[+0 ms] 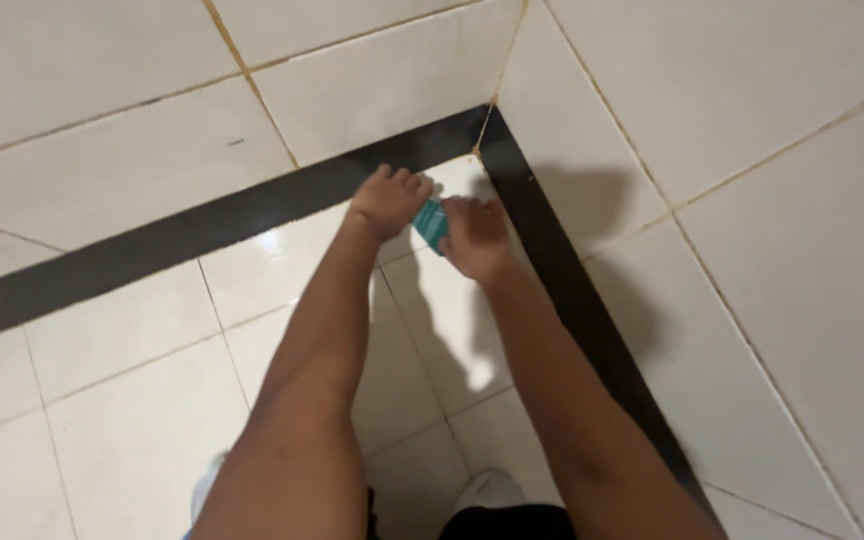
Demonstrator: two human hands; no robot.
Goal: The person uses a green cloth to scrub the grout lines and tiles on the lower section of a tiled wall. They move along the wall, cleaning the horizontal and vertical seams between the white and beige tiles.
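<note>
Tiled corner [482, 150]: both hands [389, 203] grip green sponge [433, 224].

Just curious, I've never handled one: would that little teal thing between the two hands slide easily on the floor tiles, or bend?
The teal object looks small beside both hands, so it is probably light. The floor tiles are glossy, so it would likely slide easily. Too much is hidden by the left hand and right hand to judge stiffness.

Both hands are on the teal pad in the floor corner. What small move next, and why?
Probably push the teal pad a little deeper toward the corner where the black strip bends. The left hand and right hand both press it onto the floor tile just short of that corner, so the last bit there seems untouched.
</note>
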